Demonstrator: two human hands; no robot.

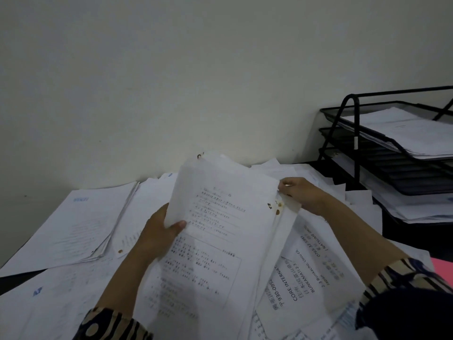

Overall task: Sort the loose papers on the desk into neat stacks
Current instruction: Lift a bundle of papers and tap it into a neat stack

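Fingers: left hand (pixel 160 233) grips the left edge of a held sheaf of white printed paper sheets (pixel 220 217), thumb pressed on the front face, other fingers hidden behind; right hand (pixel 297 192) pinches the sheaf's upper right corner, fingers curled.
Hands: two, each with a dark striped patterned sleeve (pixel 110 325) at the wrist.
Sheaf position: centre of view, lifted above the dark desk (pixel 14 278), tilted up toward the person.
Sheaf axis: long axis runs from 7 to 1 o'clock; top edge points to 1 o'clock.
Squared piles: one neat white paper stack (pixel 73 229) at 9 o'clock.
Loose sheets: many overlapping white pages (pixel 306 278), count unclear.
Trays: one black wire-mesh three-tier letter tray (pixel 355 143) at 3 o'clock, papers inside.
Pink item: one pink sheet edge (pixel 443 268) at 4 o'clock.
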